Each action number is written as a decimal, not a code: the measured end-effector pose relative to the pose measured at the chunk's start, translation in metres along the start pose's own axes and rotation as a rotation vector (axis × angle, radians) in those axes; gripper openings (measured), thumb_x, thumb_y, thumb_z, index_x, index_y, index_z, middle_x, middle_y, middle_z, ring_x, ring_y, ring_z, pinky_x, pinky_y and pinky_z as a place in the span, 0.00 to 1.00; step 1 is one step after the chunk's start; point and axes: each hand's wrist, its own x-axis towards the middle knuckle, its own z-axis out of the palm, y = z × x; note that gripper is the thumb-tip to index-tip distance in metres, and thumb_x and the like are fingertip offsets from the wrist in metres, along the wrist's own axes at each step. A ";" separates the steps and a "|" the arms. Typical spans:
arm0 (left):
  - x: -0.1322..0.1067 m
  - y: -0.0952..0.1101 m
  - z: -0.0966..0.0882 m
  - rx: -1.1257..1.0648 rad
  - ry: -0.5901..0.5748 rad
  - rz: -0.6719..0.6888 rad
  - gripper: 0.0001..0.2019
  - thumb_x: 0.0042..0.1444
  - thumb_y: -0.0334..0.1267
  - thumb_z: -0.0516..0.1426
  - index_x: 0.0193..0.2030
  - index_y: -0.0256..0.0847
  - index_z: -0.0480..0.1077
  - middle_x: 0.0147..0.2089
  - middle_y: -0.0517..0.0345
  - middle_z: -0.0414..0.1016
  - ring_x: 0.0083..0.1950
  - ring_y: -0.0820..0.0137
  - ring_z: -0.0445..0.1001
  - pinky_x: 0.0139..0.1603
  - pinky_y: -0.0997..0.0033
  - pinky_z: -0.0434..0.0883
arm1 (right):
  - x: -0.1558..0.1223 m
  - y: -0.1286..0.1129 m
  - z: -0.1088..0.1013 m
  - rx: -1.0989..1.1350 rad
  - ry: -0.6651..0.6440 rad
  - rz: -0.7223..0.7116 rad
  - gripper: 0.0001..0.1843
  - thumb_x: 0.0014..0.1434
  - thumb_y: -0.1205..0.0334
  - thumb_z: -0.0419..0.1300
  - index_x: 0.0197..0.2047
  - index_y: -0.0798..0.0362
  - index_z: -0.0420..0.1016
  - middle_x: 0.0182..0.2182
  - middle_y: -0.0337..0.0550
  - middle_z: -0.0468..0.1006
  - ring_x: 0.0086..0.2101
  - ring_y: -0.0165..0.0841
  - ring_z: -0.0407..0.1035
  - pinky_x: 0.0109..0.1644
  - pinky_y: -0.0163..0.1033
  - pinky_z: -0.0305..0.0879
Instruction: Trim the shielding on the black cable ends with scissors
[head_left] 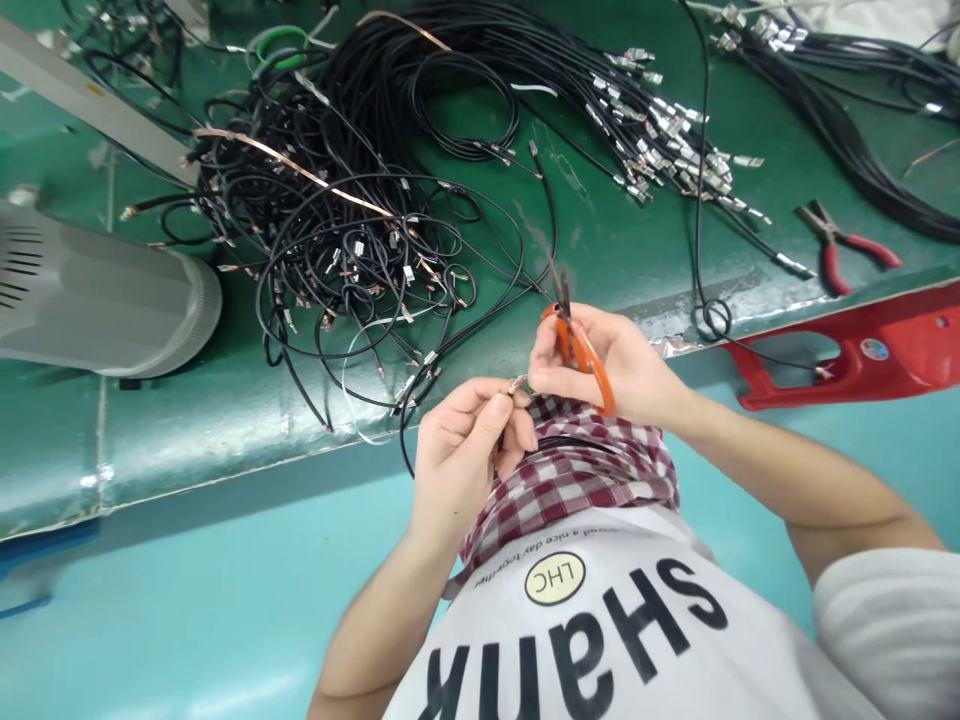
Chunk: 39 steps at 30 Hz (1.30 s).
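A glossy green worktop (225,430) supports tangled black cables (352,215). At its edge, the left hand (465,435) pinches a stripped multi-wire cable end (517,385); the right hand (615,365) grips orange-handled metal scissors (576,342).

Green tabletop (225,425), pale post (97,108), turquoise floor (262,560) — glossy, brightly lit
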 end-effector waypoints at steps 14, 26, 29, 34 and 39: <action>-0.001 -0.001 -0.001 0.025 0.084 0.027 0.10 0.66 0.43 0.55 0.44 0.37 0.68 0.27 0.59 0.74 0.17 0.83 0.62 0.16 0.84 0.59 | -0.024 -0.001 -0.012 -1.555 0.107 -0.533 0.14 0.66 0.52 0.59 0.36 0.54 0.76 0.31 0.38 0.80 0.28 0.31 0.69 0.37 0.42 0.54; -0.002 0.007 0.007 -0.092 0.080 -0.086 0.11 0.65 0.43 0.56 0.41 0.35 0.68 0.23 0.62 0.69 0.15 0.85 0.57 0.16 0.84 0.55 | -0.019 -0.003 -0.007 -1.629 0.047 -0.523 0.13 0.67 0.55 0.57 0.35 0.55 0.75 0.28 0.39 0.77 0.26 0.33 0.68 0.36 0.43 0.51; -0.002 0.006 0.006 -0.101 0.067 -0.096 0.11 0.65 0.43 0.56 0.41 0.36 0.68 0.23 0.62 0.70 0.15 0.85 0.57 0.16 0.83 0.54 | -0.020 -0.005 -0.009 -1.617 0.011 -0.511 0.14 0.67 0.56 0.57 0.34 0.56 0.74 0.28 0.40 0.78 0.27 0.33 0.69 0.37 0.43 0.51; -0.001 0.006 0.007 -0.107 0.062 -0.102 0.12 0.64 0.44 0.57 0.40 0.35 0.68 0.23 0.62 0.69 0.14 0.85 0.56 0.16 0.84 0.53 | -0.021 -0.008 -0.010 -1.626 -0.008 -0.500 0.14 0.68 0.57 0.56 0.35 0.56 0.75 0.30 0.41 0.79 0.27 0.33 0.70 0.36 0.44 0.52; -0.001 0.006 0.007 -0.105 0.062 -0.067 0.10 0.64 0.43 0.57 0.40 0.37 0.68 0.23 0.62 0.70 0.15 0.84 0.58 0.15 0.85 0.55 | -0.020 -0.015 -0.012 -1.470 0.008 -0.456 0.12 0.65 0.55 0.59 0.37 0.56 0.76 0.30 0.40 0.79 0.28 0.32 0.70 0.36 0.43 0.54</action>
